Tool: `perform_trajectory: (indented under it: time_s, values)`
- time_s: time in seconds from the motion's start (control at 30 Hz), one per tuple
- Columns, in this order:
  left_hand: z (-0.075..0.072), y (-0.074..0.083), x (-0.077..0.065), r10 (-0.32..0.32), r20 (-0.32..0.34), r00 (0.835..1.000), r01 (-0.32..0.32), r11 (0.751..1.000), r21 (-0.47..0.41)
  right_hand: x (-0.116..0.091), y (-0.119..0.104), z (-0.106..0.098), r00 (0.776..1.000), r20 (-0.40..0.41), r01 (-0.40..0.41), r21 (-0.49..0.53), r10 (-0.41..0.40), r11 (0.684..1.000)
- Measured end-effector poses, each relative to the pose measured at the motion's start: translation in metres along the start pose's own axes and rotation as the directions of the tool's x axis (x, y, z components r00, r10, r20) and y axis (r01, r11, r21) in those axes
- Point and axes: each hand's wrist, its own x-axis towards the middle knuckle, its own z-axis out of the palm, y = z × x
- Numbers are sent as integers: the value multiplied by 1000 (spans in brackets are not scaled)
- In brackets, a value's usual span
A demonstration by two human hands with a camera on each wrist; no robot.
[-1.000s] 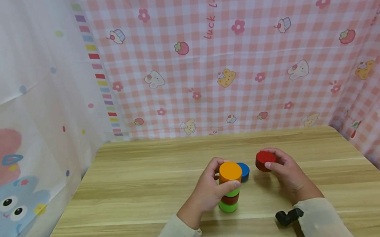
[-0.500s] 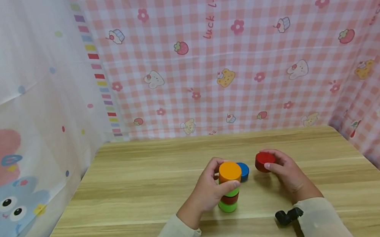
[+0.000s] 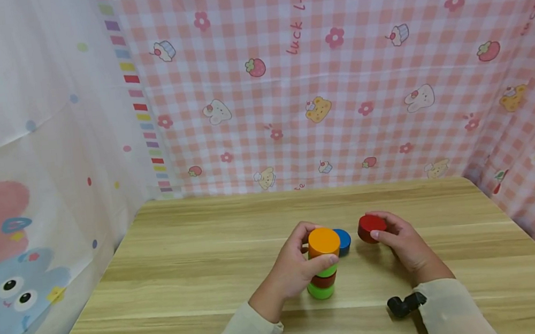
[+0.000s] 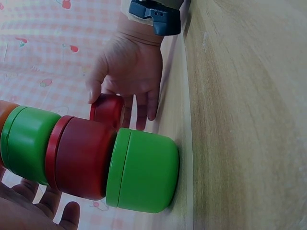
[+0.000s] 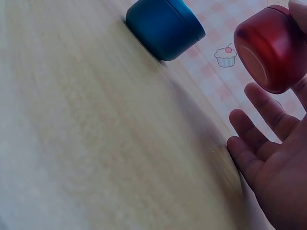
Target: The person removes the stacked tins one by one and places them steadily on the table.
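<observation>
A stack of small round lidded tins stands upright on the wooden table. From the bottom it has a green tin (image 4: 144,170), a red tin (image 4: 81,157), another green tin (image 4: 31,143) and an orange tin (image 3: 323,241). My left hand (image 3: 292,266) grips the stack near its top, thumb across the front at the orange tin's lower edge. My right hand (image 3: 405,241) pinches a separate red tin (image 3: 371,229) between thumb and fingers, held above the table to the right of the stack. In the right wrist view, its other fingers (image 5: 254,139) spread loosely below this tin.
A blue tin (image 3: 344,242) stands on the table (image 3: 208,258) just behind the stack, partly hidden by it in the head view. A pink checked cloth (image 3: 279,90) hangs behind the table's far edge, with a white printed cloth (image 3: 55,171) at the left.
My right hand has shifted slightly left with the red tin, a little closer to the stack. The left hand and the stack have stayed in place.
</observation>
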Motion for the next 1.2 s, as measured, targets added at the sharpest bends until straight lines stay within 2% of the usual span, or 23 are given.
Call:
perform_trajectory:
  time_s: [0.63, 0.93, 1.2]
  values:
    - [0, -1, 0, -5, -2, 1000, 5, 1000, 1, 2, 1, -2, 997, -2, -83, -63, 84, 994]
    - [1, -1, 0, -10, -3, 1000, 10, 1000, 1, 4, 3, -1, 996, -14, -91, -112, 90, 990]
    - [0, 0, 0, -18, -3, 1000, 18, 1000, -8, 6, 3, 1, 992, -5, -126, -138, 126, 982]
